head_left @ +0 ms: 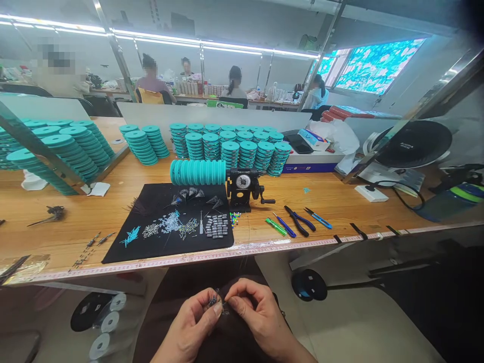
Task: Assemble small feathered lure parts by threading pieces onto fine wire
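Observation:
My left hand [196,320] is closed, pinching a small bunch of thin dark pieces [214,297] between thumb and fingers. Close beside it, my right hand [255,312] has thumb and forefinger pressed together; what lies between them is too small to make out. Both hands are over my dark lap, in front of the table edge. On the black mat [128,217] above them are piles of tiny parts: turquoise sticks [131,236], clear bits [170,222], grey cylinders [217,226] and fans of dark wire-like strands [192,192].
A black hand-cranked winder [244,189] carries a row of turquoise spools [198,172]. Stacked spools [230,151] stand behind it. Pliers [299,220], a blue cutter [318,218] and a green tool [276,227] lie to the right. Several people sit at a far bench.

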Motion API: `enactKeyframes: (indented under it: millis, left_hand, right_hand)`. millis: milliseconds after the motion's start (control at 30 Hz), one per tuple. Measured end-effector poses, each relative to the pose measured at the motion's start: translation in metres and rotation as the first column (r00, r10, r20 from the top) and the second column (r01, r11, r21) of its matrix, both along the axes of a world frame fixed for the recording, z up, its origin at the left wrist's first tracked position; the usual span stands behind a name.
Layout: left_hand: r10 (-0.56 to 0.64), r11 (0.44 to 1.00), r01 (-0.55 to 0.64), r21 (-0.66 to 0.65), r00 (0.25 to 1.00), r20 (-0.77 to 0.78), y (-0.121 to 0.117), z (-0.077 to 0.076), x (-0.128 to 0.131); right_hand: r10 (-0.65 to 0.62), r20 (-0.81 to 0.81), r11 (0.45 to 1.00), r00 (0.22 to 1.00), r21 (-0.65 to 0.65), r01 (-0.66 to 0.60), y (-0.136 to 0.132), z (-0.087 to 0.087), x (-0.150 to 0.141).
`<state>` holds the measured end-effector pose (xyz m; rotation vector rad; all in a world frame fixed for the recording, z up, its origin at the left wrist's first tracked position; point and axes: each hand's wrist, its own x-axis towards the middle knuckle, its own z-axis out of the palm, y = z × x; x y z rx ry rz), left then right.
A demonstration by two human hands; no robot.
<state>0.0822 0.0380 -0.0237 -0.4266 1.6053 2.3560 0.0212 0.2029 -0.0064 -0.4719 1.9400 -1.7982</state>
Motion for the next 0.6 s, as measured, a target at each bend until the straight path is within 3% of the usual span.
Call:
enactKeyframes:
  millis: [233,400,500,600]
  left_hand:
    - [-0.004,0.998,0.005,-0.06,1.0,0.018,0.001,0.008,-0.001]
    - [-0.047,0.998,0.047,-0.035,0.999,0.001,0.002,0.011,-0.002]
    - [-0.058,0.998,0.057,-0.029,0.998,-0.016,0.002,0.01,-0.002]
    - [-0.082,0.996,0.081,-0.049,0.996,-0.037,0.001,0.01,-0.003]
  right_hand:
    - [-0.005,-0.003,0.997,1.0,-0.072,0.005,-0.003,0.002,0.001]
    - [0.025,0.015,0.995,1.0,-0.093,-0.023,-0.007,0.002,0.003]
    - [0.065,0.161,0.987,0.985,-0.159,-0.039,-0.01,-0.001,0.005]
    - [0.042,0.327,0.961,0.944,-0.272,0.052,-0.012,-0.005,0.007]
